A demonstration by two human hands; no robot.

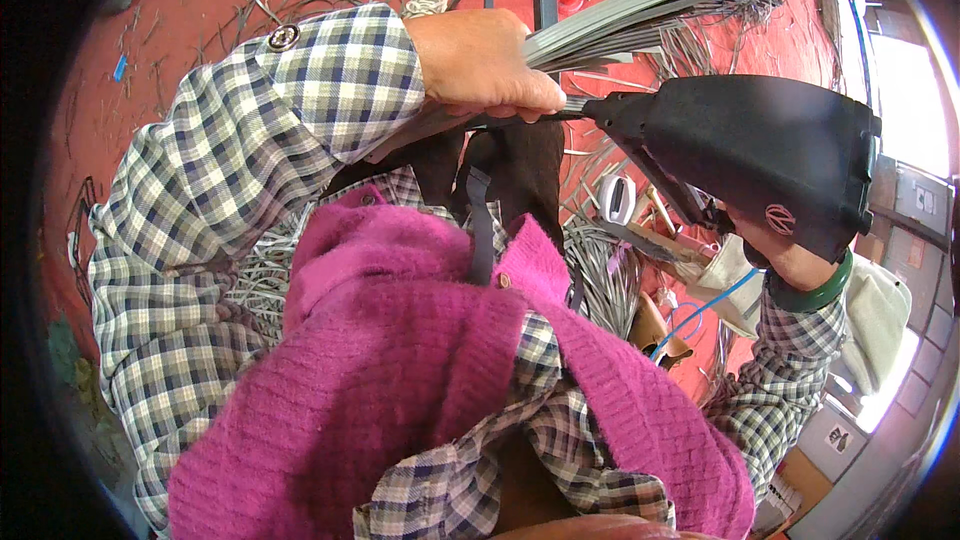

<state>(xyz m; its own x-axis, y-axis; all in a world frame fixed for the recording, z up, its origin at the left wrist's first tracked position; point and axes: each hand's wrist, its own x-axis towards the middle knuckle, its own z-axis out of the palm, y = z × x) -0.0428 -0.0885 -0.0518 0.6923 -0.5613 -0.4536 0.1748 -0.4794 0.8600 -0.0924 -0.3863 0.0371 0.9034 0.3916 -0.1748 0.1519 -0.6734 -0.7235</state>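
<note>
The left hand [485, 65], coming out of a checked shirt cuff, is closed in a fist over a bundle of flat grey plastic strips [620, 15], which fan up and to the right from the hand. Just right of the bundle, a large black plastic hand tool with a narrow nose [750, 155] meets the strips' gripped end; the step in hand looks like binding or cutting there. The right hand [790, 250] sits below the tool, mostly hidden, so I cannot tell its grip. Next, the nose likely needs holding square to the bundle. More grey strips litter the red floor [180, 0] around it.
</note>
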